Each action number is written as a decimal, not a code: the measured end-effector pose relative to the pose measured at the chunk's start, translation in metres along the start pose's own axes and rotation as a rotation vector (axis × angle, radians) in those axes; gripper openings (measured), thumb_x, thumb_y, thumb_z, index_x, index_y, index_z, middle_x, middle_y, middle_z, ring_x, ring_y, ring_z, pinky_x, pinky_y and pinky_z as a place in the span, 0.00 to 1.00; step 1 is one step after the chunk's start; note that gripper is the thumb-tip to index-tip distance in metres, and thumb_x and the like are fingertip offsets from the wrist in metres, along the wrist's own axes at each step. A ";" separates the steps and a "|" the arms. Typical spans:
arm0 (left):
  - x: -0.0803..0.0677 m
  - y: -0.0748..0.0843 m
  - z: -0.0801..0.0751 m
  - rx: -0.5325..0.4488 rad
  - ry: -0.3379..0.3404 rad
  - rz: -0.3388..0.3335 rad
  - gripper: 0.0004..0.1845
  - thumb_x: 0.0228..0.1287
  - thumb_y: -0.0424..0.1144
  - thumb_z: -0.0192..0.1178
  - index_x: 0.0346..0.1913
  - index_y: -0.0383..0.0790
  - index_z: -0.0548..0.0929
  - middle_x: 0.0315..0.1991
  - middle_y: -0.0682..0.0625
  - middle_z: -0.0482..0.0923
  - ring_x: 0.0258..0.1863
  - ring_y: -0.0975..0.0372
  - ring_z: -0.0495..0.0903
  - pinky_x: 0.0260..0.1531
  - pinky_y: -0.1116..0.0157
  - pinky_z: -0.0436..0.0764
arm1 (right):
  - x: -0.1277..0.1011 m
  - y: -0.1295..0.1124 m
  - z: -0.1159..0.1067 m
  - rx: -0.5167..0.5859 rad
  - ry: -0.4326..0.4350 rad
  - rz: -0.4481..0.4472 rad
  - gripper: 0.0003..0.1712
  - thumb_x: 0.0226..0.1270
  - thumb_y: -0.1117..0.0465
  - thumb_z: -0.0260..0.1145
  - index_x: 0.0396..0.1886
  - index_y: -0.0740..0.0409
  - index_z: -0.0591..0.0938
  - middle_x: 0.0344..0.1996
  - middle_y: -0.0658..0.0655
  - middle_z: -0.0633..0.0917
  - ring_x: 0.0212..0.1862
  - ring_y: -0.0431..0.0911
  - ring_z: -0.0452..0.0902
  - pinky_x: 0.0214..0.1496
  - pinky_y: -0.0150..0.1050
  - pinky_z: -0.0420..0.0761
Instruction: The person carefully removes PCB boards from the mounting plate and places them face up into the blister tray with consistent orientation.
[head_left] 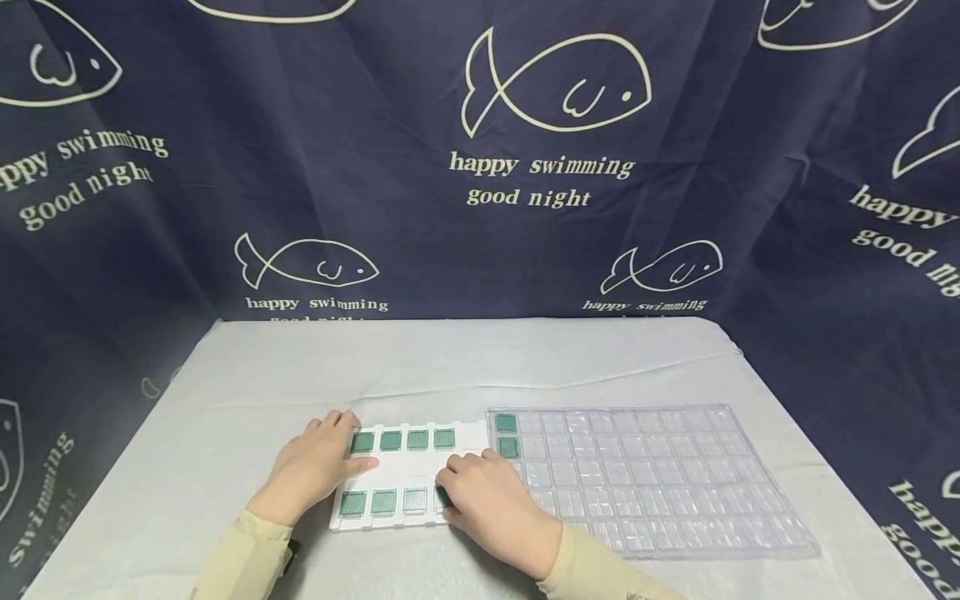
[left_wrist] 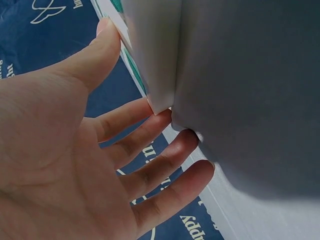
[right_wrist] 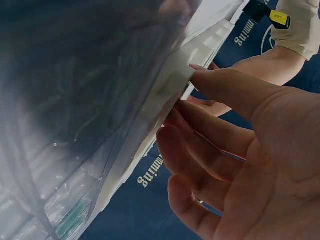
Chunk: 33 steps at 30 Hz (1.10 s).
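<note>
A white tray [head_left: 408,476] lies on the table with two rows of small green circuit boards [head_left: 390,441]. My left hand [head_left: 313,465] holds its left end, thumb over the top and fingers at the far corner. In the left wrist view, the thumb [left_wrist: 105,42] lies along the tray edge. My right hand [head_left: 495,510] reaches over the front row's right end. Its thumb and index finger straddle a green circuit board [head_left: 442,498], which the hand mostly covers. In the right wrist view, the fingertips [right_wrist: 167,137] are right at the tray's side [right_wrist: 187,65].
A clear plastic compartment tray [head_left: 651,471] stands right beside the white tray. Two green circuit boards [head_left: 506,435] sit in its far-left compartments. A pale cloth covers the table [head_left: 450,358]. Dark blue fish-print curtains [head_left: 555,242] hang behind and at both sides.
</note>
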<state>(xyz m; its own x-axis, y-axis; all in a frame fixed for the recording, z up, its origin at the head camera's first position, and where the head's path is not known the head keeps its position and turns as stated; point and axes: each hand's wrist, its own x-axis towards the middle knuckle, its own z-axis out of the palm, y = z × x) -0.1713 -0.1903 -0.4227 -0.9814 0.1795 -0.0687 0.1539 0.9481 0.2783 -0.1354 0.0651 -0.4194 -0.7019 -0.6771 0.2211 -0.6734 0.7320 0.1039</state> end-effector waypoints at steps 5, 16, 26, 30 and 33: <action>0.000 0.000 0.000 0.005 -0.002 -0.005 0.31 0.57 0.57 0.72 0.54 0.39 0.77 0.49 0.45 0.79 0.40 0.55 0.77 0.31 0.57 0.79 | 0.000 0.000 0.000 -0.009 -0.011 0.000 0.13 0.51 0.50 0.80 0.34 0.46 0.86 0.27 0.42 0.82 0.28 0.37 0.77 0.30 0.29 0.65; -0.001 0.000 0.000 0.002 -0.002 -0.008 0.31 0.57 0.57 0.72 0.55 0.39 0.77 0.49 0.46 0.79 0.40 0.54 0.78 0.32 0.55 0.80 | 0.000 -0.001 -0.002 -0.009 0.028 -0.012 0.12 0.48 0.52 0.79 0.29 0.45 0.84 0.24 0.41 0.79 0.25 0.37 0.73 0.29 0.29 0.63; -0.001 0.002 -0.002 -0.004 -0.004 -0.012 0.31 0.57 0.57 0.72 0.55 0.39 0.77 0.49 0.46 0.79 0.40 0.55 0.77 0.33 0.55 0.80 | 0.000 0.000 -0.009 -0.001 0.027 -0.013 0.12 0.49 0.52 0.80 0.31 0.46 0.85 0.24 0.42 0.79 0.24 0.37 0.72 0.29 0.29 0.63; -0.001 0.002 -0.003 -0.003 -0.005 -0.013 0.31 0.57 0.57 0.72 0.55 0.39 0.77 0.48 0.46 0.79 0.40 0.55 0.77 0.32 0.56 0.79 | -0.001 0.000 -0.010 -0.001 0.030 -0.016 0.12 0.48 0.52 0.80 0.30 0.46 0.85 0.23 0.42 0.79 0.24 0.37 0.73 0.28 0.29 0.63; -0.001 0.002 -0.002 -0.002 -0.006 -0.012 0.31 0.57 0.57 0.72 0.55 0.39 0.77 0.48 0.46 0.79 0.40 0.55 0.77 0.33 0.56 0.80 | -0.001 0.000 -0.011 -0.001 0.035 -0.018 0.12 0.48 0.52 0.80 0.30 0.46 0.85 0.24 0.42 0.80 0.24 0.37 0.73 0.28 0.29 0.62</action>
<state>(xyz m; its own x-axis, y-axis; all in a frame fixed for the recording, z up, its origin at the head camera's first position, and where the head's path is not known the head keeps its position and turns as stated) -0.1701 -0.1893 -0.4198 -0.9824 0.1698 -0.0779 0.1420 0.9497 0.2791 -0.1321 0.0664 -0.4091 -0.6809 -0.6874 0.2527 -0.6859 0.7195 0.1090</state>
